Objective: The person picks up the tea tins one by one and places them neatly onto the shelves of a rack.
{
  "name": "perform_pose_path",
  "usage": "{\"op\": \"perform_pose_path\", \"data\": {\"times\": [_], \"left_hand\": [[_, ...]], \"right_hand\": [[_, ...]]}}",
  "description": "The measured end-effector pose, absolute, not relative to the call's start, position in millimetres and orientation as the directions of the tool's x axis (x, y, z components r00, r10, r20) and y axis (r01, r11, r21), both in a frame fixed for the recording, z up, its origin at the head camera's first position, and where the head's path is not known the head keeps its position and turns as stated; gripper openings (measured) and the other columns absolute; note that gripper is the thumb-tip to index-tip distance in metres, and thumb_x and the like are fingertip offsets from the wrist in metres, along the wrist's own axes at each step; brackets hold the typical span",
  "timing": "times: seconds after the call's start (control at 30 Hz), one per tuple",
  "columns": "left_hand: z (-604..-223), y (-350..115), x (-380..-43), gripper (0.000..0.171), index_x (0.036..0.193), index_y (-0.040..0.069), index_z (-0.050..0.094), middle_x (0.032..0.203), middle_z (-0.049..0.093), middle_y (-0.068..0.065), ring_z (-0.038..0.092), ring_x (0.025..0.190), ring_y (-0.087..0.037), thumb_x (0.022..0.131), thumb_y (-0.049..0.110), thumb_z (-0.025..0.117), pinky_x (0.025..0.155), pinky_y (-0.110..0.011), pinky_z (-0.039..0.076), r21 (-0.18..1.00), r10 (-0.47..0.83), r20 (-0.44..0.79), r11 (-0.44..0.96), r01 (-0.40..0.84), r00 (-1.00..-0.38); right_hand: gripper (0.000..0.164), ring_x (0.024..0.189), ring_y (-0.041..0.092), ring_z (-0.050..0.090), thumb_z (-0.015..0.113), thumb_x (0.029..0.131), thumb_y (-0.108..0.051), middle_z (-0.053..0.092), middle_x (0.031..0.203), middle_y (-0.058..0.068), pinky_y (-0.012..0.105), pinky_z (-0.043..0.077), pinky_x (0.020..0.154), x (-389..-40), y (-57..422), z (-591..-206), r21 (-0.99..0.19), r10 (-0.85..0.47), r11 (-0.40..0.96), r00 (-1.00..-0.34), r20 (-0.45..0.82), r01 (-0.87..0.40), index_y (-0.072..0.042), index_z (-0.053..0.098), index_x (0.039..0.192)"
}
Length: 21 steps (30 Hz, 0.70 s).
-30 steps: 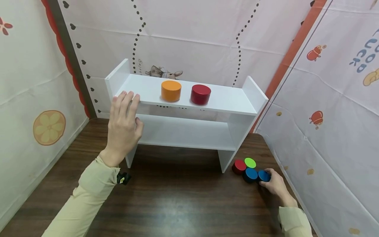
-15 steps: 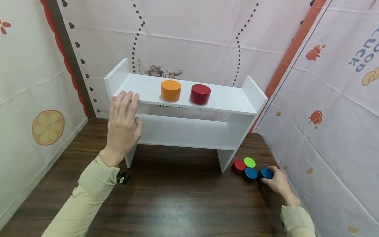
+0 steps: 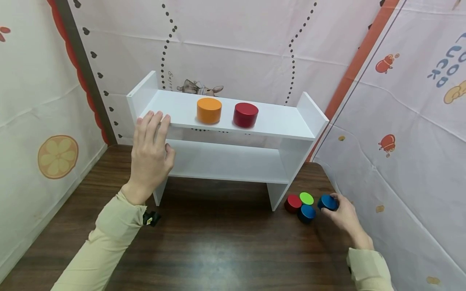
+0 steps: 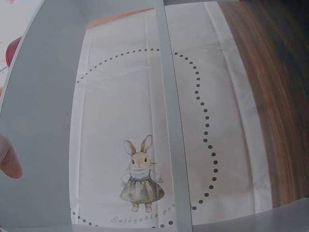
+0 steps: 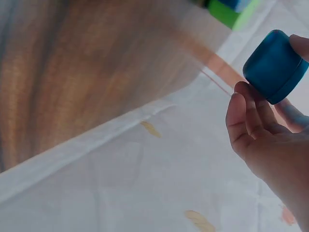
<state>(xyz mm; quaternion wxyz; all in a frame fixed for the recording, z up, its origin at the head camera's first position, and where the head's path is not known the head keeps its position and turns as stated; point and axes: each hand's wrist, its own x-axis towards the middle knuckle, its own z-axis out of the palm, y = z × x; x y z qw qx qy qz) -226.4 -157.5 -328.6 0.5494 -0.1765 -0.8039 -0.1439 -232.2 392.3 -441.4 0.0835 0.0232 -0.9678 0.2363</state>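
Much of the head frame is being taken up by pale printed cloth [image 3: 233,44], while a dark wooden desk [image 3: 218,254] is spreading across the bottom. On it, a white shelf [image 3: 225,161] is standing upright in the centre of the frame. The left hand [image 3: 149,157], left of centre, is resting outstretched fingers at the left end of the shelf's top board, its grip staying wide and holding nothing. At the lower right, the right hand [image 3: 344,214] is holding a blue cylinder [image 3: 327,203], its grip pinching it between thumb and fingers. An orange cylinder [image 3: 209,111] is sitting on the top board near the upper middle, with a dark red cylinder [image 3: 245,115] standing to its right. Just left of the pinched piece, another blue cylinder [image 3: 306,214], a red cylinder [image 3: 293,203] and a green cylinder [image 3: 306,198] are clustering on the desk.
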Motion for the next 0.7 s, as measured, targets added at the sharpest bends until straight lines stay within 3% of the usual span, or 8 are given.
{"op": "perform_pose_path", "data": {"times": [0.17, 0.5, 0.7], "left_hand": [[-328.1, -157.2, -226.6, 0.070, 0.142, 0.001, 0.043, 0.143, 0.046, -0.022, 0.034, 0.140, -0.037, 0.073, -0.007, 0.050, 0.122, -0.050, 0.018, 0.037, 0.123, 0.937, 0.896, 0.443, -0.328], [-328.0, -157.4, -226.7, 0.070, 0.142, 0.001, 0.043, 0.143, 0.045, -0.023, 0.034, 0.140, -0.037, 0.073, -0.007, 0.051, 0.122, -0.050, 0.018, 0.037, 0.126, 0.934, 0.897, 0.441, -0.333], [-328.8, -158.1, -226.1, 0.071, 0.143, 0.001, 0.042, 0.144, 0.045, -0.023, 0.033, 0.141, -0.037, 0.073, -0.007, 0.050, 0.122, -0.050, 0.017, 0.036, 0.128, 0.934, 0.896, 0.443, -0.335]], "right_hand": [[0.062, 0.100, 0.043, 0.056, 0.070, 0.083, -0.022, 0.055, 0.117, 0.034, 0.056, 0.049, 0.085, -229.8, 384.1, -424.8, -0.463, -0.020, 0.879, -0.978, 0.208, -0.116, 0.011, 0.046, 0.130], [0.062, 0.087, 0.031, 0.060, 0.070, 0.086, -0.025, 0.057, 0.113, 0.029, 0.027, 0.050, 0.067, -224.8, 365.1, -392.8, -0.471, -0.065, 0.863, -0.965, 0.256, -0.183, 0.008, 0.045, 0.132], [0.058, 0.086, 0.029, 0.060, 0.070, 0.086, -0.025, 0.059, 0.110, 0.025, 0.017, 0.047, 0.066, -221.3, 352.6, -375.9, -0.463, -0.091, 0.853, -0.943, 0.320, -0.240, 0.006, 0.048, 0.130]]}}
